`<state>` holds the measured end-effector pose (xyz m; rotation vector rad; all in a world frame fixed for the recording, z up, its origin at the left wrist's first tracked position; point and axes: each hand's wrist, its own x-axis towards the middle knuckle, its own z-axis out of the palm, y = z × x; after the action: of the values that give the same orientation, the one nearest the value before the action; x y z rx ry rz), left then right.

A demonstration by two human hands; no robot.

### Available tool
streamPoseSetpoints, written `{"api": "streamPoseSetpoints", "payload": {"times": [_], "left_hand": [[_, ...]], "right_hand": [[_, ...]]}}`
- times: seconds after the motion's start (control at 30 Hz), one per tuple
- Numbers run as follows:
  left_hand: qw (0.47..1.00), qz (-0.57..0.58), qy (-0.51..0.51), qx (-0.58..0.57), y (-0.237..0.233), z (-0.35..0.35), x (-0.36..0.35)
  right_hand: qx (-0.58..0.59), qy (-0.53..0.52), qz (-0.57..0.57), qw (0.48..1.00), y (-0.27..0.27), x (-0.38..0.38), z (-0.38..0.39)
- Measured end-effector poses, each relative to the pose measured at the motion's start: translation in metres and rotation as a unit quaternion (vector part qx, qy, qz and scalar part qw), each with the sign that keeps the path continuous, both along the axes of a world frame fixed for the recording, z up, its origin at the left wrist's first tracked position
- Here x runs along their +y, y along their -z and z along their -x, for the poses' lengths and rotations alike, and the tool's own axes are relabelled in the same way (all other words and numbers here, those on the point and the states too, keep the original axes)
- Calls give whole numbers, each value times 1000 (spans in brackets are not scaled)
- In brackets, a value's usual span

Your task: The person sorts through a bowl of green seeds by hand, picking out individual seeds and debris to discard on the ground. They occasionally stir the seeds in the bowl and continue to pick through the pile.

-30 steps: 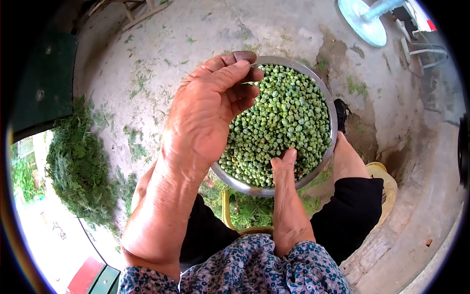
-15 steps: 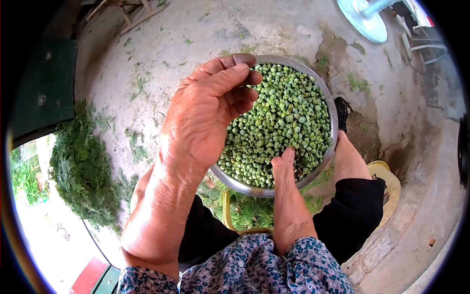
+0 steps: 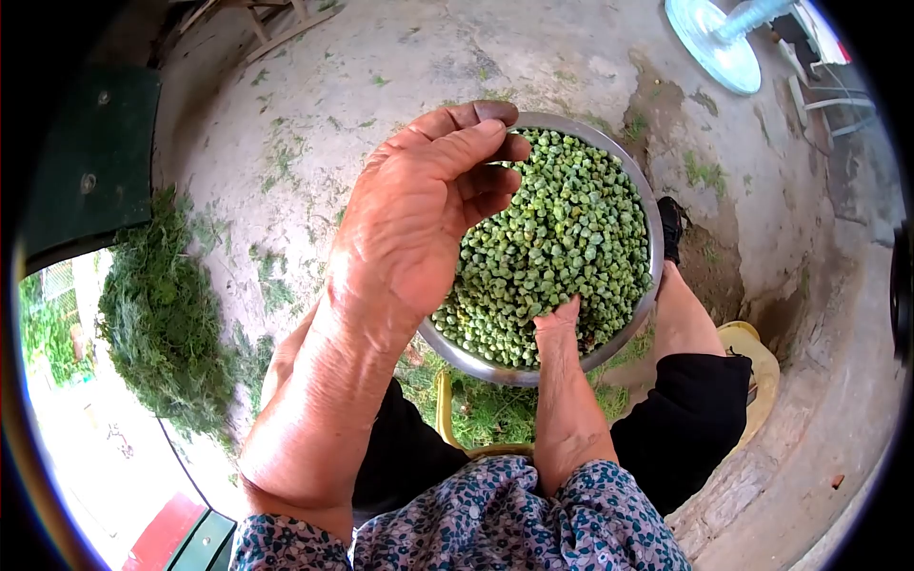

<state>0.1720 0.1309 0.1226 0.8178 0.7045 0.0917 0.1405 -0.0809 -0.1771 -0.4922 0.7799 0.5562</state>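
Note:
A wide metal bowl (image 3: pixel 650 309) is heaped with small, round, knobbly green pods (image 3: pixel 562 224). My left hand (image 3: pixel 433 195) is raised above the bowl's left side, nearer the camera. Its fingers are curled, with the thumb tip against the forefinger; anything pinched between them is too small or hidden to make out. My right hand (image 3: pixel 560 319) has sunk into the pods near the bowl's front edge. Only its wrist and the base of the thumb show, and the buried fingers are hidden.
Feathery green plants (image 3: pixel 162 314) are piled at the left, beside a dark green panel (image 3: pixel 105 152). More greenery (image 3: pixel 490 409) lies below the bowl, near a yellow seat edge (image 3: pixel 757 381). A pale blue round stand base (image 3: pixel 724 57) is at the top right, on concrete (image 3: pixel 381 57).
My right hand has pushed deeper into the pods, covering the thumb that showed before. My left hand keeps its curled pose. The whole view has shifted slightly.

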Motion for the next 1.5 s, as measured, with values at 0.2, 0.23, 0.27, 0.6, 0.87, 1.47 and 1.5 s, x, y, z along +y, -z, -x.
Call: {"api": "streamPoseSetpoints", "payload": {"times": [0.2,0.23,0.27,0.6,0.87,1.47,1.5], "left_hand": [[1000,3,5,-14,-1,2,3],[1000,2,1,-12,-2,2,3],[1000,1,-3,-11,-3,2,3],[999,-12,1,-45,-6,7,12],[998,-21,-33,-45,-11,9,16],[994,-4,-66,-82,-9,19,38],[994,-5,-67,-83,-10,19,38]], "right_hand": [[-14,-20,-63,998,-25,-2,-5],[-36,-41,-54,997,-26,-1,-8],[-57,-62,-45,995,-29,-1,-10],[-64,-149,-58,985,-67,15,-22],[-85,-205,-18,975,-92,25,-18],[-142,-257,-9,956,-130,27,-35],[-153,-264,4,952,-129,22,-38]]}}
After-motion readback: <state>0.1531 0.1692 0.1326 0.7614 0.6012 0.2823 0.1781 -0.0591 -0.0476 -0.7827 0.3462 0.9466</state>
